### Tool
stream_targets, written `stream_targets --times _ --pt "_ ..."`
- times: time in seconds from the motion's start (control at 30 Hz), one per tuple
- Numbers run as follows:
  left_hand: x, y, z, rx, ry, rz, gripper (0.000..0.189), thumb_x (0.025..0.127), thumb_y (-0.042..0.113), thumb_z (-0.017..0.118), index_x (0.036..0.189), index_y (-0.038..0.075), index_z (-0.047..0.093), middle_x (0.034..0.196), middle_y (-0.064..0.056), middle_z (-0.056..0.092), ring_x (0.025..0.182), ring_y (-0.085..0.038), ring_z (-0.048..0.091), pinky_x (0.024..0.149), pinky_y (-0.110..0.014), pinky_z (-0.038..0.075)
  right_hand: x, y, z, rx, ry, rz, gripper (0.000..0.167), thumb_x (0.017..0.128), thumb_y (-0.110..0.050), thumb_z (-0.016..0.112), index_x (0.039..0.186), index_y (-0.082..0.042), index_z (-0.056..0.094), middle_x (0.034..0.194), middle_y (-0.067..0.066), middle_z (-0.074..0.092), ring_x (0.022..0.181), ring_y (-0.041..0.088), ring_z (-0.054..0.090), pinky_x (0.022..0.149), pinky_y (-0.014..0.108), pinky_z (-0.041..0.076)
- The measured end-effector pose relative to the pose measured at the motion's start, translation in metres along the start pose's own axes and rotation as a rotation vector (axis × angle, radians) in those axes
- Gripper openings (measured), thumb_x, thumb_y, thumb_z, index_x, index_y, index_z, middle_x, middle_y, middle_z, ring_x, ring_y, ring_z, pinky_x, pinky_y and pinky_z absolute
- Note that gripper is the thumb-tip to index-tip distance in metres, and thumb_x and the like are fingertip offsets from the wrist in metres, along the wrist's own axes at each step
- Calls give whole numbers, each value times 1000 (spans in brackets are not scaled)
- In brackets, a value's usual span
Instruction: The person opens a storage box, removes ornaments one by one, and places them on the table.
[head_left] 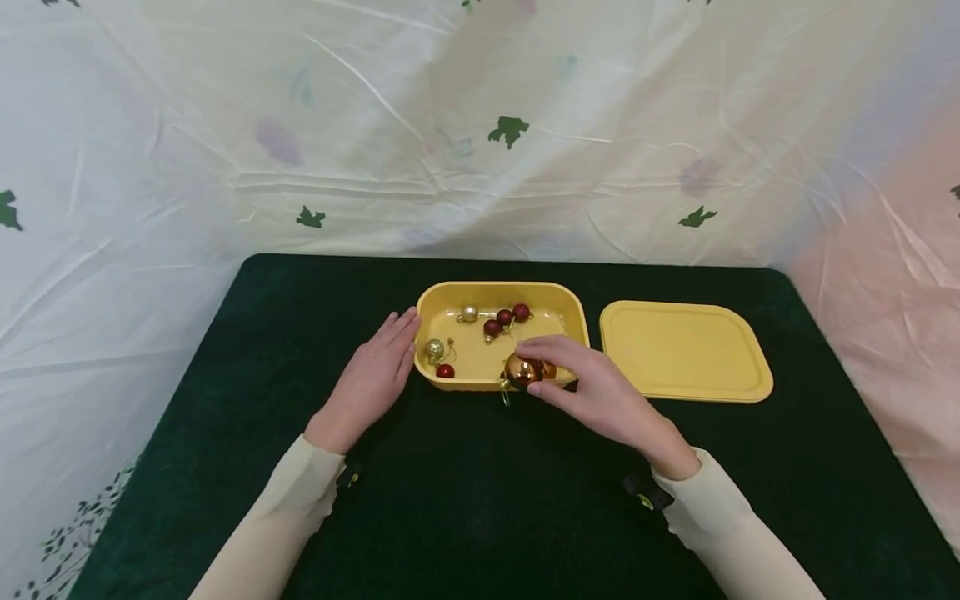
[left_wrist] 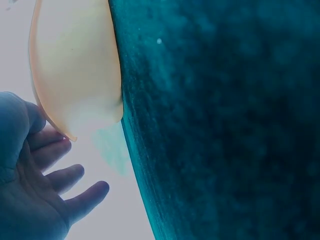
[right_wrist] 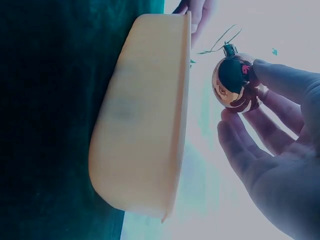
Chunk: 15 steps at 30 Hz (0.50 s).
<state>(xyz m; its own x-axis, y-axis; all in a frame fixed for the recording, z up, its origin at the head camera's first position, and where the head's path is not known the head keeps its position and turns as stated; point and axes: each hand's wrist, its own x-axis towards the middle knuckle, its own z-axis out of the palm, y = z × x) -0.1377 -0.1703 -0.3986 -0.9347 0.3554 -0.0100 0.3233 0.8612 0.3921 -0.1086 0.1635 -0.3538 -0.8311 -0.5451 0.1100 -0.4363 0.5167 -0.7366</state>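
My right hand [head_left: 592,387] pinches a shiny copper Christmas bauble [head_left: 522,371] between thumb and fingers, above the front rim of a yellow box [head_left: 491,385]. In the right wrist view the bauble [right_wrist: 235,82] hangs apart from the box wall [right_wrist: 140,110], its cap and thread loop showing. My left hand [head_left: 372,375] rests its extended fingers against the box's left rim. Inside lie several small dark red baubles [head_left: 504,317], a bright red one [head_left: 446,371] and two gold ones, one at the back [head_left: 469,313] and one at the left [head_left: 435,349]. Another copper surface [head_left: 550,370] shows partly behind my right fingers.
A yellow lid [head_left: 686,350] lies flat to the right of the box. Both sit on a dark green cloth-covered table [head_left: 480,500]. Behind the table hangs a pale curtain [head_left: 420,125] with green leaf shapes.
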Motion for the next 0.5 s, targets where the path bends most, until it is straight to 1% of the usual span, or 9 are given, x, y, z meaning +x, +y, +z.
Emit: stream_targets --times 0.13,0.3,0.5 --pt "1 1 -1 -15 -4 -16 56 112 30 44 163 12 32 171 -6 25 157 -28 22 122 -55 29 -12 0 -1 -15 -10 15 45 99 -26 73 142 -19 63 146 -2 59 135 22 55 107 53 49" --pt "1 1 -1 16 -7 -10 56 112 31 42 164 13 30 171 -6 23 157 -29 20 120 -58 31 -26 2 -1 -28 -19 48 45 98 -29 74 142 -23 63 147 -1 59 137 24 53 109 56 47" --pt "0 1 2 37 18 11 58 111 32 44 163 9 32 171 -9 23 156 -33 22 118 -59 33 -43 4 -1 -40 -10 71 44 98 -33 73 141 -26 64 141 -4 62 127 17 60 102 52 53"
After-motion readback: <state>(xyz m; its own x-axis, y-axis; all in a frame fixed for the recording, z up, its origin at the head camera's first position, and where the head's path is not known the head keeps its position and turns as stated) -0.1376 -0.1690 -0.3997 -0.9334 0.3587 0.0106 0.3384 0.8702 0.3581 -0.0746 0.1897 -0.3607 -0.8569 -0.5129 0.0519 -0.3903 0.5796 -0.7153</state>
